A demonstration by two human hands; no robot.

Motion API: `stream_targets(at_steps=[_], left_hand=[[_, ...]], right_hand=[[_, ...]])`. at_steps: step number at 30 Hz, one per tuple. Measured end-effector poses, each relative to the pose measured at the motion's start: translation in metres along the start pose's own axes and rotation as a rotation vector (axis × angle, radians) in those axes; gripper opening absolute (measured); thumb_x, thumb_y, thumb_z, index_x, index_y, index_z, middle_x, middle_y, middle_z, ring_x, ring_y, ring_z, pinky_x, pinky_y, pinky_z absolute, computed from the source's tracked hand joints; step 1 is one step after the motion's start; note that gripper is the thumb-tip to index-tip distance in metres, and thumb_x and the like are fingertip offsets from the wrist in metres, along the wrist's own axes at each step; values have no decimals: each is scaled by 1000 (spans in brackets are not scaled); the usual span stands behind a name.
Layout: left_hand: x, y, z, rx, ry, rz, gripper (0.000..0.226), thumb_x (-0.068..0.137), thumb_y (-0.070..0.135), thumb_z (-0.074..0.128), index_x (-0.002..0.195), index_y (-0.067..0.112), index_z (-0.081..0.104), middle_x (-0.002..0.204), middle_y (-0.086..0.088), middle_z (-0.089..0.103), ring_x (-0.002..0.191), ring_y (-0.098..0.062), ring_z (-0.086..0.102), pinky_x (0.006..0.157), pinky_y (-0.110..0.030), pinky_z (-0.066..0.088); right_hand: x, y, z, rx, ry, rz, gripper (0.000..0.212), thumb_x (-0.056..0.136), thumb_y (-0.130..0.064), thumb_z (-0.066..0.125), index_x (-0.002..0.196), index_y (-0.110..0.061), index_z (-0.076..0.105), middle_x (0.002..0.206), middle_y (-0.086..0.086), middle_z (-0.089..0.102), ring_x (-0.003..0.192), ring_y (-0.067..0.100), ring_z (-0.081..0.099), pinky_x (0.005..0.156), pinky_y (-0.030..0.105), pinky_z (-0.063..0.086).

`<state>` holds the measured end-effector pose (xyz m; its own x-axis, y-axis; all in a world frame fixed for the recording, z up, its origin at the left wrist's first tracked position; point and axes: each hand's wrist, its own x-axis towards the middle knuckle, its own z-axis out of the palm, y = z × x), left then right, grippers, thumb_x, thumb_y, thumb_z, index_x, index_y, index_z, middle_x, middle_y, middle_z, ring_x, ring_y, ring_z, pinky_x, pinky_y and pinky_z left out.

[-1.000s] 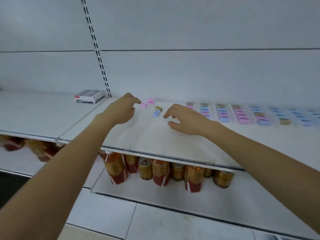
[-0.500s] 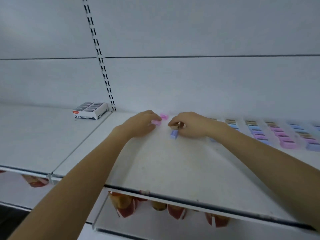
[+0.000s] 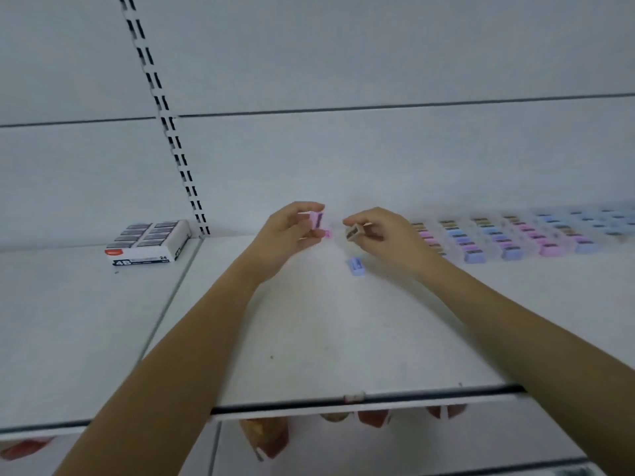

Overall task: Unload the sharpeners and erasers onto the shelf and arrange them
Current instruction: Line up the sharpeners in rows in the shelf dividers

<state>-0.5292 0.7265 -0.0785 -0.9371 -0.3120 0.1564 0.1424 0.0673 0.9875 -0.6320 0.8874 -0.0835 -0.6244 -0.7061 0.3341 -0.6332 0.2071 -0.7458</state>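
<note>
Head camera, looking forward and down along a store fixture.

Shelf [image 3: 309, 338]: white, flat, with a dark front edge; both bare forearms reach over it from the near side.

Left hand [image 3: 292, 228]: raised just above the shelf, thumb and fingers curled round a pink sharpener [image 3: 316, 219], which it holds upright with the dark blade face turned towards the right hand.

Right hand [image 3: 385, 235]: raised at the same height, near the left hand but apart from it, fingertips pinching a tan sharpener [image 3: 355, 231] tilted with its open face towards the camera.

Second pink sharpener [image 3: 327, 234]: lies on the shelf just behind the left hand, partly hidden by its fingers.

Blue sharpener [image 3: 357, 265]: lies loose on the shelf, below and between the two hands, touching neither.

Sharpener rows [image 3: 498, 238]: several straight columns of tan, pink and blue pieces on the right part of the shelf, running from the back panel towards the front; the far ones are blurred.

Eraser box [image 3: 147, 242]: white carton marked 4B and 24, top open on two columns of dark-wrapped erasers, sitting at the back of the neighbouring shelf section on the left, beside the slotted upright [image 3: 165, 125].

Lower shelf [image 3: 412, 441]: red and orange packets [image 3: 268, 438] show beneath the front edge; their kind cannot be told.
</note>
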Motion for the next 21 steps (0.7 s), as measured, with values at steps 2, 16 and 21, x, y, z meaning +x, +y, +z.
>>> stream_targets(at_steps=[2, 16, 21], left_hand=[[-3, 5, 2, -82, 2, -9, 27, 91, -3, 49, 113, 10, 55, 95, -6, 59, 79, -9, 66, 78, -16, 54], [-4, -2, 7, -69, -43, -39, 34, 87, -8, 52, 112, 14, 55, 107, -8, 65, 84, -11, 67, 85, -23, 52], [-2, 3, 17, -42, 34, -2, 30, 81, -3, 64, 105, 14, 56, 103, -7, 64, 79, -12, 68, 82, -23, 55]], right_hand=[[-10, 0, 3, 104, 63, 6, 27, 84, 7, 52, 98, -14, 62, 100, 2, 63, 93, 16, 61, 89, 25, 45], [-17, 13, 5, -331, 285, -191, 28, 80, 6, 58, 106, -5, 62, 94, -2, 45, 70, 1, 48, 71, 13, 42], [-23, 9, 4, -370, 237, -227, 34, 83, -7, 62, 117, -11, 61, 95, -2, 45, 74, 8, 50, 73, 31, 49]])
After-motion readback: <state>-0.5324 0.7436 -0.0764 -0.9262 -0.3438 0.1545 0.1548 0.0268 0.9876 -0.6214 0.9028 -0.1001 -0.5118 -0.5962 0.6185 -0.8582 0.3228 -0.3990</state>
